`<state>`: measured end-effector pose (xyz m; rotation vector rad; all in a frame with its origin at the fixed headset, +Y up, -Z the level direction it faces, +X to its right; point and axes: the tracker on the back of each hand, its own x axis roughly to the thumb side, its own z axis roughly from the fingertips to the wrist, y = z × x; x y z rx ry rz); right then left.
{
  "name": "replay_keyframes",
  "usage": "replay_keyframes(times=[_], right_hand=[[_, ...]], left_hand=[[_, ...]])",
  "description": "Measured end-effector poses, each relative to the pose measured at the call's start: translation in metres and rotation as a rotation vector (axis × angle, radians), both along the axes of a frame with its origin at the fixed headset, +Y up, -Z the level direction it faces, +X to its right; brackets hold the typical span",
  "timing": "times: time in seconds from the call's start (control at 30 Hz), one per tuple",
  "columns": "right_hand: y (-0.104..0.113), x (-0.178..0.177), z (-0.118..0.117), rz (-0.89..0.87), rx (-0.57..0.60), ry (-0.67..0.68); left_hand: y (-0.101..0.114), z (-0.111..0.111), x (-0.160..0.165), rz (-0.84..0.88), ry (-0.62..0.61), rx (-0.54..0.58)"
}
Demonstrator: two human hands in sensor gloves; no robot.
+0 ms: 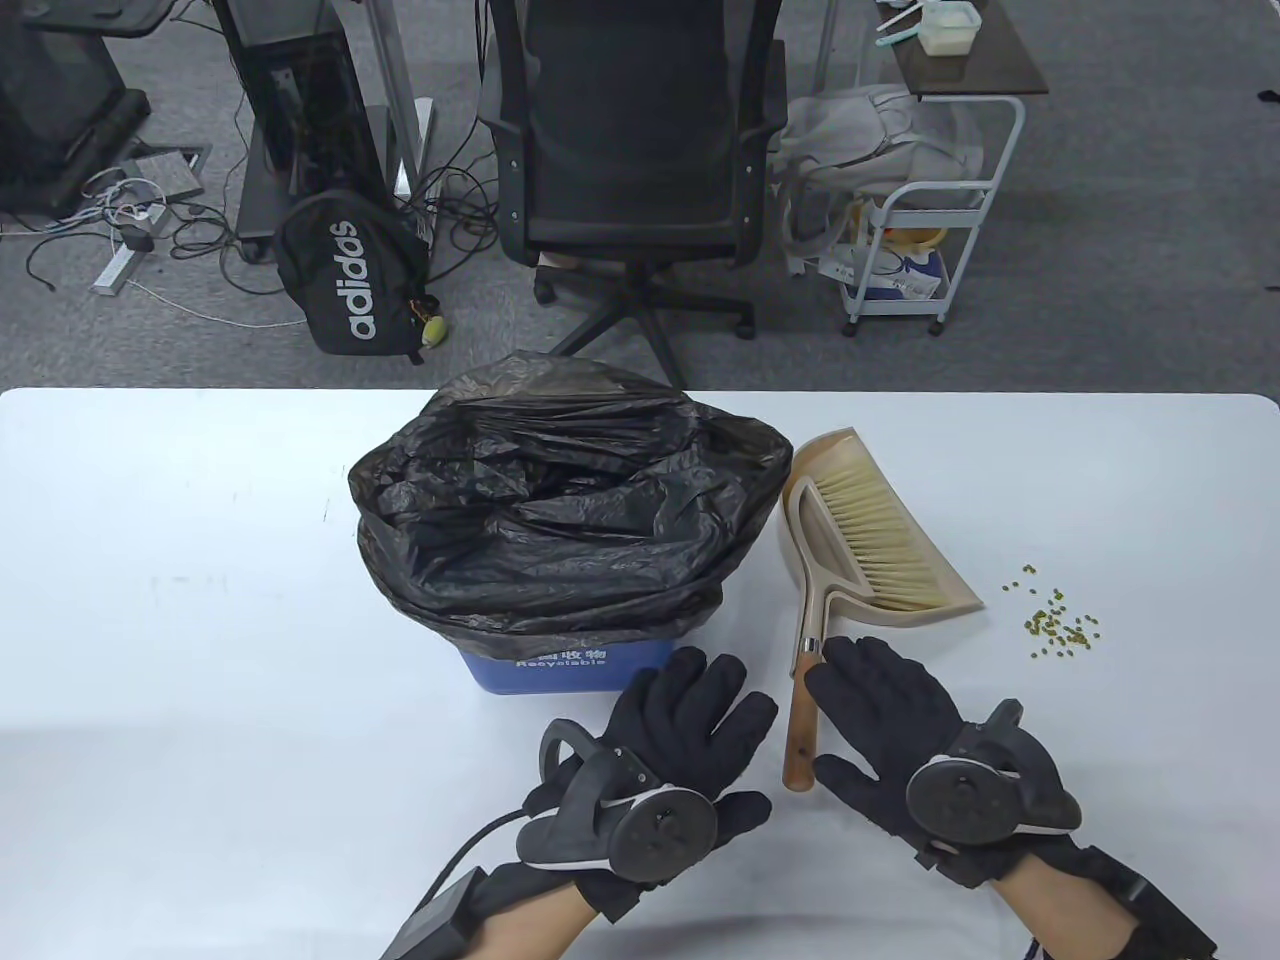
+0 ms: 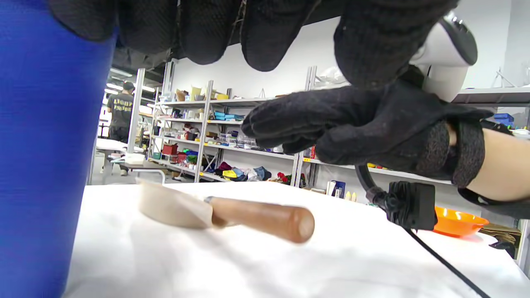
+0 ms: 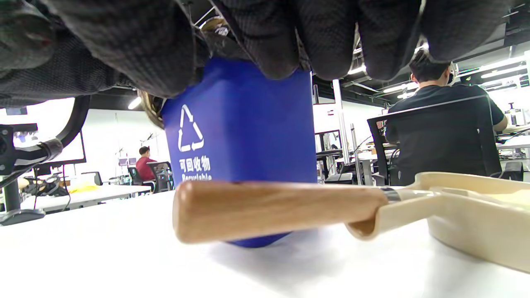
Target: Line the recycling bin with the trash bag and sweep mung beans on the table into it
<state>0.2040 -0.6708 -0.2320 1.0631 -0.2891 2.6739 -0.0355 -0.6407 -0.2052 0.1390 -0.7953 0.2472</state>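
A blue recycling bin (image 1: 590, 672) stands mid-table, lined with a black trash bag (image 1: 565, 500) folded over its rim. Right of it lies a beige dustpan (image 1: 940, 590) with a brush (image 1: 880, 535) nested in it, the wooden handle (image 1: 803, 725) pointing toward me. Mung beans (image 1: 1060, 620) are scattered further right. My left hand (image 1: 690, 735) hovers flat in front of the bin, holding nothing. My right hand (image 1: 880, 710) is spread just above and right of the handle (image 3: 273, 211), fingers straight, not gripping it. The bin (image 3: 244, 136) stands behind the handle.
The table's far edge (image 1: 640, 392) lies just behind the bin. Beyond it stand an office chair (image 1: 630, 170), a black backpack (image 1: 350, 275) and a white cart (image 1: 920, 250). A cable and black box (image 1: 435, 915) trail from my left wrist.
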Motion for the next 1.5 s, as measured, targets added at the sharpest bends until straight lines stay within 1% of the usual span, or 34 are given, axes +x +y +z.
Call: replay_keyframes(times=[0.13, 0.23, 0.33, 0.43, 0.53, 0.77, 0.9, 1.07, 1.23, 1.37, 1.43, 1.5], right_hand=[[-0.006, -0.007, 0.004, 0.058, -0.012, 0.009], [-0.011, -0.014, 0.007, 0.094, -0.023, 0.025], [-0.015, -0.021, 0.011, 0.137, -0.032, 0.035], [-0.020, -0.028, 0.015, 0.168, -0.043, 0.046], [-0.025, -0.034, 0.018, 0.206, -0.035, 0.054], [-0.038, -0.043, 0.020, 0.302, 0.008, 0.032], [-0.046, -0.049, 0.020, 0.348, 0.045, 0.003], [-0.053, -0.054, 0.017, 0.407, 0.105, -0.068], [-0.055, -0.057, 0.018, 0.456, 0.169, -0.184], [-0.056, -0.058, 0.016, 0.477, 0.111, -0.283], [-0.057, -0.056, 0.016, 0.459, 0.123, -0.302], [-0.057, -0.056, 0.016, 0.481, 0.133, -0.315]], left_hand=[[-0.025, -0.008, -0.006, -0.006, 0.008, -0.061], [-0.037, -0.014, -0.010, -0.040, 0.013, -0.117], [-0.048, -0.018, -0.014, -0.041, 0.029, -0.128], [-0.057, -0.021, -0.018, -0.115, 0.068, -0.138], [-0.064, -0.025, -0.023, -0.109, 0.089, -0.191], [-0.070, -0.030, -0.032, -0.109, 0.112, -0.256], [-0.068, -0.029, -0.034, -0.105, 0.123, -0.263], [-0.066, -0.028, -0.036, -0.094, 0.133, -0.262], [-0.067, -0.028, -0.036, -0.101, 0.132, -0.263], [-0.067, -0.027, -0.035, -0.101, 0.129, -0.266], [-0.067, -0.027, -0.035, -0.100, 0.129, -0.266], [-0.067, -0.027, -0.035, -0.099, 0.128, -0.265]])
